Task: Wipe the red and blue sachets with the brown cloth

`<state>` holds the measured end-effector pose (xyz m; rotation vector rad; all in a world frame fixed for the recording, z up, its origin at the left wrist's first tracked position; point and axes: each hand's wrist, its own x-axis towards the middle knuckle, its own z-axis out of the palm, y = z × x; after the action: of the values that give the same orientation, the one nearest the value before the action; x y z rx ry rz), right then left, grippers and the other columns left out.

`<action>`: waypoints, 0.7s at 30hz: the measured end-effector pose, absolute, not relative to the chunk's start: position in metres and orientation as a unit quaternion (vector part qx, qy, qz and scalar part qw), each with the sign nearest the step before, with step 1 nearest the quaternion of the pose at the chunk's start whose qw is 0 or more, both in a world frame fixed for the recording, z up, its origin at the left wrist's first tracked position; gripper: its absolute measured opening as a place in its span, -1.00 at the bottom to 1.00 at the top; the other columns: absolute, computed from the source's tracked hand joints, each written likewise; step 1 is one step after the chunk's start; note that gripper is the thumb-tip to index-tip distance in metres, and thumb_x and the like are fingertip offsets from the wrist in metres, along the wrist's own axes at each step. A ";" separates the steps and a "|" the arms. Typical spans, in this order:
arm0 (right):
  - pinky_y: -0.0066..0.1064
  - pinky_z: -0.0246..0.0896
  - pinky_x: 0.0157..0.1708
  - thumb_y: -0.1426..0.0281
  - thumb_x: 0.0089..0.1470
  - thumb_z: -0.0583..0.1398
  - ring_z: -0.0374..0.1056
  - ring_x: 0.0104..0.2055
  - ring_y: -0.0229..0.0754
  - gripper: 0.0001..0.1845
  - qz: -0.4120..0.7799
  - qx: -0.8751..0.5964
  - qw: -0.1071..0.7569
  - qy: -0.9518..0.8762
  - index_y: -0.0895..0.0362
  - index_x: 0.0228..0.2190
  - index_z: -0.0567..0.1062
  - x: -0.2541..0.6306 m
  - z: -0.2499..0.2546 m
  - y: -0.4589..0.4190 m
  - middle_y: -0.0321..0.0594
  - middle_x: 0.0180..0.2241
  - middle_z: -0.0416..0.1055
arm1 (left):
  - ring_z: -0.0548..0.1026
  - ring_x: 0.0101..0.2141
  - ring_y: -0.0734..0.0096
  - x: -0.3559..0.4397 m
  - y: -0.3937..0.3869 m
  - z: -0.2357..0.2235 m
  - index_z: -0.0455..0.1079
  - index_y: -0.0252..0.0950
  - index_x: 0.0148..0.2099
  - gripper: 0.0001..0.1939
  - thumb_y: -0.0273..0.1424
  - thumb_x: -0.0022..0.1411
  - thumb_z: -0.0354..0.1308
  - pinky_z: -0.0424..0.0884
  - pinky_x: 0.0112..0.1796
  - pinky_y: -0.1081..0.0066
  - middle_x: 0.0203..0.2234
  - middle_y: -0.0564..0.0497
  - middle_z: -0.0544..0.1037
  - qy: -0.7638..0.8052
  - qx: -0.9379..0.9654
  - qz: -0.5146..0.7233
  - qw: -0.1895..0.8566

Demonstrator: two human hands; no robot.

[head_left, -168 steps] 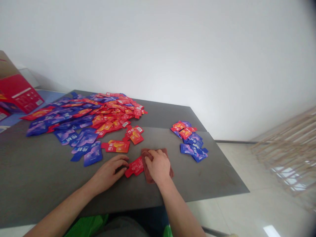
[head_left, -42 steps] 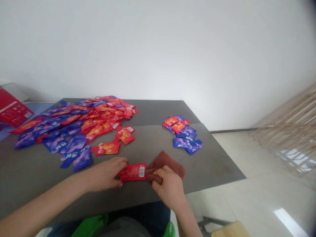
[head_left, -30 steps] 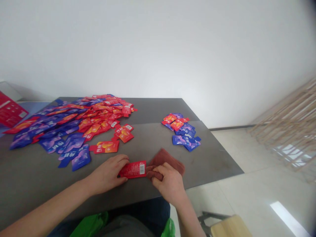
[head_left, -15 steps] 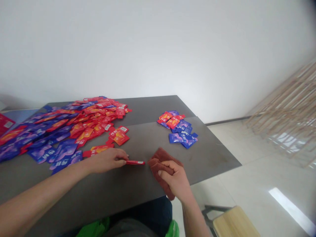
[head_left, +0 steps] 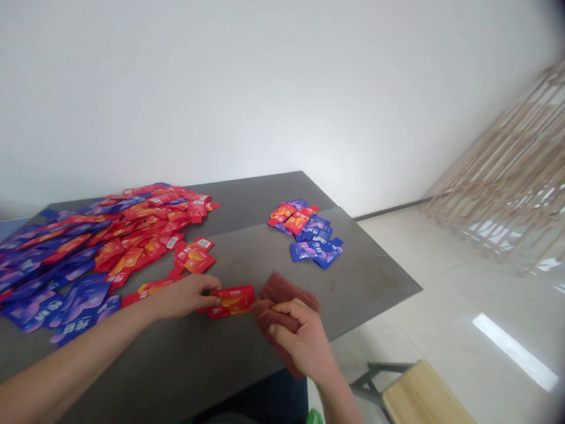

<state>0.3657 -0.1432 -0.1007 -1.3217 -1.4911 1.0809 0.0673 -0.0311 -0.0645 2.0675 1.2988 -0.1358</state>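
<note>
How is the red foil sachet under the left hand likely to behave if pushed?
The red foil sachet looks light and flexible, lying thin under the left hand. Its glossy film may slide easily on the grey tabletop. Being flat, it probably won't roll.

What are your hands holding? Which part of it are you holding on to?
Your left hand holds a red sachet by its left end, and your right hand grips a bunched brown cloth at its near part.

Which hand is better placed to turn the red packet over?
Probably the left hand: its fingers are already on the red packet. The right hand is busy gripping the brown cloth beside it.
</note>
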 end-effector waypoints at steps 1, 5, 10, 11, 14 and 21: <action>-0.40 0.27 -0.15 0.46 -0.03 0.28 0.45 -0.20 -0.19 -0.74 0.430 -0.527 0.428 -0.595 0.03 -0.26 0.67 0.365 -0.101 -0.144 -0.30 -0.27 0.55 | 0.51 -0.34 0.25 0.065 -0.024 -0.063 0.50 -0.23 -0.28 -0.69 -0.10 0.26 0.11 0.30 -0.35 0.39 -0.39 0.04 0.56 0.503 0.784 -0.065 0.358; -0.42 0.24 -0.16 0.52 -0.07 0.31 0.44 -0.22 -0.22 -0.73 0.404 -0.534 0.439 -0.599 0.02 -0.28 0.66 0.361 -0.103 -0.148 -0.32 -0.29 0.52 | 0.50 -0.39 0.27 0.062 0.013 -0.054 0.51 -0.22 -0.33 -0.71 -0.10 0.16 0.19 0.28 -0.40 0.41 -0.46 0.08 0.55 0.491 0.759 -0.106 0.414; -0.45 0.22 -0.20 0.53 -0.11 0.34 0.44 -0.23 -0.24 -0.70 0.386 -0.542 0.443 -0.600 0.02 -0.28 0.65 0.355 -0.109 -0.152 -0.34 -0.31 0.50 | 0.57 -0.35 0.25 0.085 0.076 -0.033 0.55 -0.25 -0.26 -0.63 -0.06 0.04 0.33 0.45 -0.31 0.36 -0.38 0.01 0.65 0.503 0.690 -0.073 0.516; -0.45 0.21 -0.21 0.55 -0.14 0.33 0.45 -0.23 -0.24 -0.69 0.383 -0.541 0.447 -0.601 0.02 -0.29 0.65 0.353 -0.111 -0.151 -0.34 -0.31 0.50 | 0.58 -0.36 0.25 0.096 0.090 -0.028 0.55 -0.26 -0.26 -0.61 -0.06 0.01 0.36 0.48 -0.30 0.34 -0.37 -0.02 0.66 0.500 0.680 -0.052 0.533; -0.45 0.20 -0.27 0.58 -0.24 0.31 0.45 -0.27 -0.22 -0.61 0.369 -0.531 0.456 -0.611 0.02 -0.29 0.65 0.351 -0.119 -0.150 -0.33 -0.34 0.49 | 0.56 -0.42 0.26 0.145 0.131 -0.012 0.52 -0.31 -0.27 -0.56 -0.05 -0.06 0.40 0.49 -0.33 0.31 -0.41 -0.08 0.65 0.488 0.696 0.008 0.527; -0.46 0.15 -0.41 0.58 -0.38 0.28 0.43 -0.38 -0.23 -0.58 0.326 -0.525 0.503 -0.605 -0.01 -0.38 0.64 0.344 -0.145 -0.146 -0.37 -0.44 0.44 | 0.32 -0.60 0.44 0.272 0.195 -0.014 0.45 -0.28 -0.45 -0.70 -0.14 -0.04 0.33 0.19 -0.52 0.40 -0.66 0.08 0.42 0.411 0.810 0.034 0.417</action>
<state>0.3436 -0.1460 -0.1454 -1.2680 -1.4605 0.7876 0.2717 0.1949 -0.0141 2.0327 1.0307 0.0851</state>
